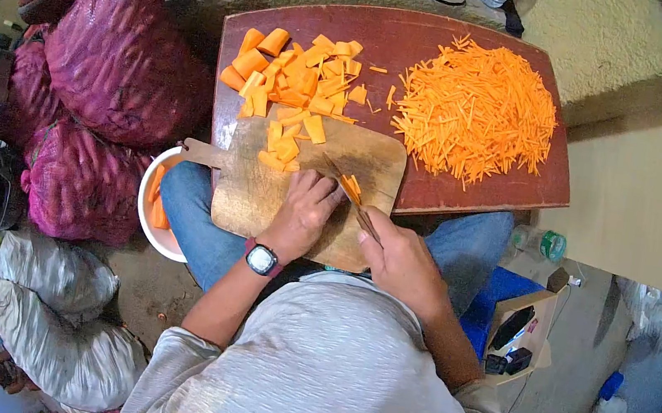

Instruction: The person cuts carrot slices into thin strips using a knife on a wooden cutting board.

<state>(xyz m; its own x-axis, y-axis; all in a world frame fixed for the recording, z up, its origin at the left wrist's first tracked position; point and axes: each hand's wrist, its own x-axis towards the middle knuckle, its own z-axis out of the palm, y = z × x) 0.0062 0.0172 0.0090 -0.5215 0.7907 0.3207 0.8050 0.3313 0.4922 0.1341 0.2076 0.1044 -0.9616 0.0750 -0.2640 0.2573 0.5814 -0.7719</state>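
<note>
My left hand (307, 210), with a watch on its wrist, lies on a wooden cutting board (253, 196). Its fingers are curled down at a carrot piece that is mostly hidden beneath them. In my right hand (401, 259) is the handle of a knife (363, 217), its blade pointing up and left beside my left fingertips. Thin carrot strips (353, 184) rest against the blade. Carrot slices (282, 146) lie at the board's upper left edge. Beyond them, thicker carrot chunks and slices (306, 78) are heaped on the red-brown table (403, 36).
A large pile of carrot shreds (477, 113) covers the table's right side. Left of my knee stands a white tub (167, 245) holding carrots. Full pink mesh sacks (121, 54) and white sacks (71, 339) crowd the left. A plastic bottle (550, 245) and an open box (527, 337) are on the right.
</note>
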